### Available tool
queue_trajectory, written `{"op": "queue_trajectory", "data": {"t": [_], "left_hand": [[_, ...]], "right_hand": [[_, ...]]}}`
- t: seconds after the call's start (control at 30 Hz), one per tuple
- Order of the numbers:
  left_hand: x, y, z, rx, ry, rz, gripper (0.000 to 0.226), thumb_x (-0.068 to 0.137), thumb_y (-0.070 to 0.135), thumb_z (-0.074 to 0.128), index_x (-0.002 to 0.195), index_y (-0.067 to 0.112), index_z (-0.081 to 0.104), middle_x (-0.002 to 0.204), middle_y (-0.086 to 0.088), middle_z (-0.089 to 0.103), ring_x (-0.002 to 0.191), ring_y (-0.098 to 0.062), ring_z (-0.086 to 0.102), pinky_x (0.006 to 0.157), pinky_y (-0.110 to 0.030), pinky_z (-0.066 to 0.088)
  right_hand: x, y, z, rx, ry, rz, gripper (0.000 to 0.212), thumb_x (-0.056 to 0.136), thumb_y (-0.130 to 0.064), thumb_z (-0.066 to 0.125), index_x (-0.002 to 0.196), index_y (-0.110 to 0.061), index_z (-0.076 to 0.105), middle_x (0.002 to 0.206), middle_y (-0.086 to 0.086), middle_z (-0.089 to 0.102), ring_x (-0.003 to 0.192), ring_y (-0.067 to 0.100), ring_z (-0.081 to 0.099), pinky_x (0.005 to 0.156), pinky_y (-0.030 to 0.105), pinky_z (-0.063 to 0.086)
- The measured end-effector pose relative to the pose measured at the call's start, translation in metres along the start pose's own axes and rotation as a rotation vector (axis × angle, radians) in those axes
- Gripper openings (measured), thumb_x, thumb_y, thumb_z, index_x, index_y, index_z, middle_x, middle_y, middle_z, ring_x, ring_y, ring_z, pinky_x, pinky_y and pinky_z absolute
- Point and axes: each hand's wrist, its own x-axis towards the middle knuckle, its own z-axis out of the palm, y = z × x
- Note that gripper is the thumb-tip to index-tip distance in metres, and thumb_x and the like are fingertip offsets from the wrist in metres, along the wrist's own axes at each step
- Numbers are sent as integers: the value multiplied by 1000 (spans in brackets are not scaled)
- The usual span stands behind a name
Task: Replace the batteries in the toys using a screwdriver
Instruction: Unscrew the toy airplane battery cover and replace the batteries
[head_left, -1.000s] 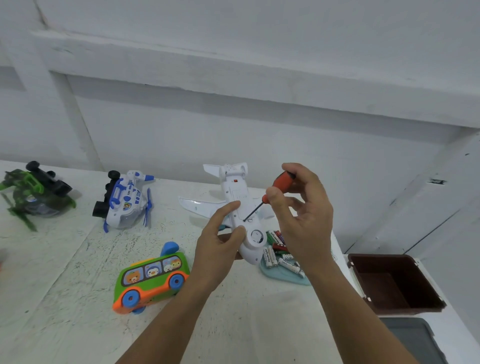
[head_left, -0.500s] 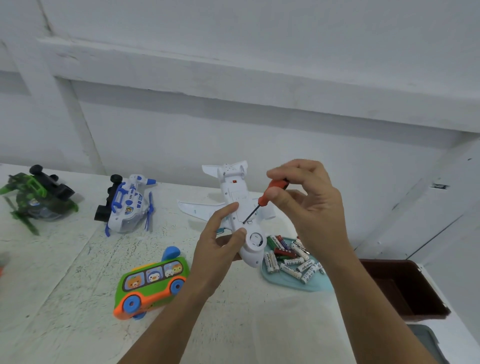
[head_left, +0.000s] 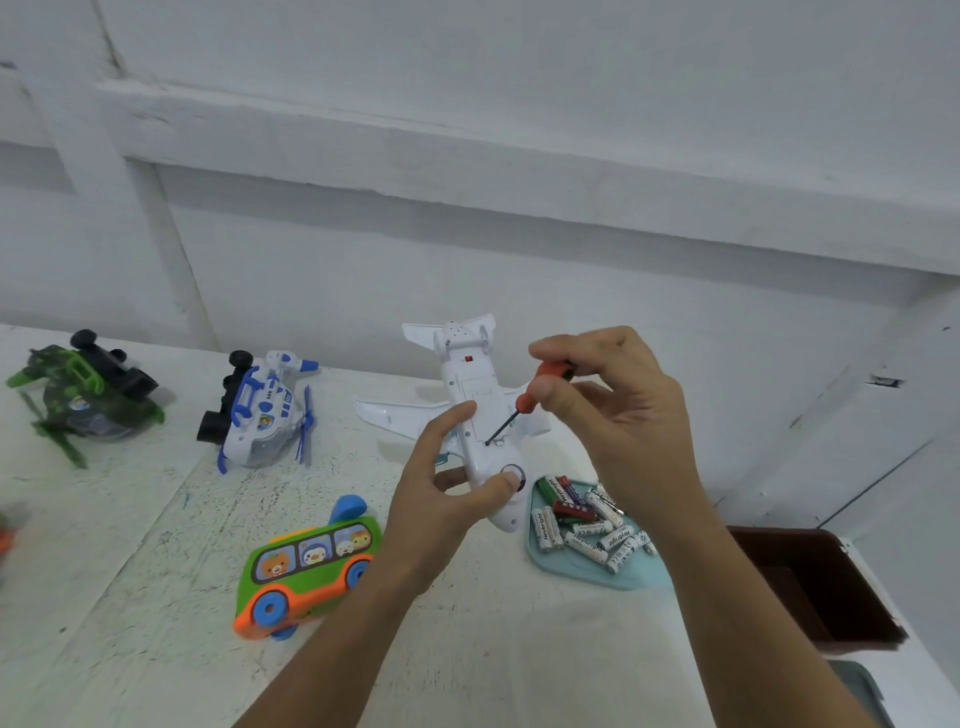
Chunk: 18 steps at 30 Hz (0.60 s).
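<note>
Far left of the white plastic aeroplane (head_left: 467, 384), a green toy (head_left: 83, 395) and a blue-and-white helicopter (head_left: 265, 415) are lying on the rough painted tabletop (head_left: 130, 571). I cannot tell whether theirs are done. A glossy bus (head_left: 311, 566) is sitting nearer, left of the aeroplane. The left grip (head_left: 441, 509) is curling round the aeroplane's nose, holding it belly-up. The right grip (head_left: 623, 415) is pinching the orange-handled screwdriver (head_left: 524, 402), its thin tip resting at the battery cover, which is looking closed, so I'd judge this swap unfinished. Loose cylindrical batteries (head_left: 582, 519) are lying on a teal tray (head_left: 597, 574) just right of the aeroplane, and a brown bin (head_left: 831, 597) is sitting further right.
</note>
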Motion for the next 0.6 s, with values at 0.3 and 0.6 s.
{"op": "queue_trajectory", "data": {"t": [0.3,0.6], "left_hand": [[-1,1,0,-6,-16,-7,70,59,33,85,120,54,56,141,13,45,106,-28,65,75,-39,62],[-2,4,0,-1,-59,-28,75,50,49,85,117,62,53,144,10,46,110,-26,64,84,-46,60]], "right_hand": [[-1,-2,-2,-29,-60,-13,29,92,-12,61,116,-27,66,116,-4,62,103,14,64,86,29,56],[0,-1,-6,68,-59,33,43,95,7,49,124,-23,61,111,6,68,99,20,68,90,33,56]]}}
